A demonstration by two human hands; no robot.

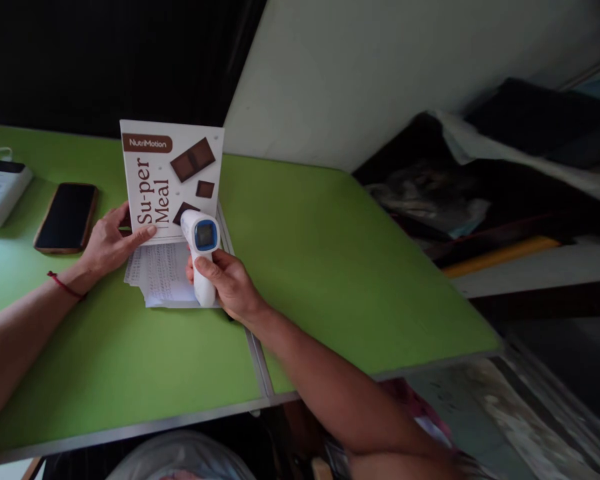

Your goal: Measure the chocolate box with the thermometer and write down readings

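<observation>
A white box (pixel 153 187) with brown print and chocolate pictures stands upright on the green table. My left hand (pixel 113 237) grips its lower left edge, the thumb lying across the front. In my right hand (pixel 230 283) is a white infrared thermometer (pixel 205 283) with a blue-framed screen, its handle wrapped by my fingers. The thermometer's head overlaps the lower right corner of the box in this view; whether they touch I cannot tell. Printed papers (pixel 167 273) lie below the box, partly covered by it and by my right hand.
A phone (pixel 67 217) in a brown case lies left of my left hand. Beyond it, a white device (pixel 3 190) has a cable attached. The green table (pixel 330 267) has a metal seam and edging. A dark panel stands behind; cluttered shelves (pixel 480 180) are at the right.
</observation>
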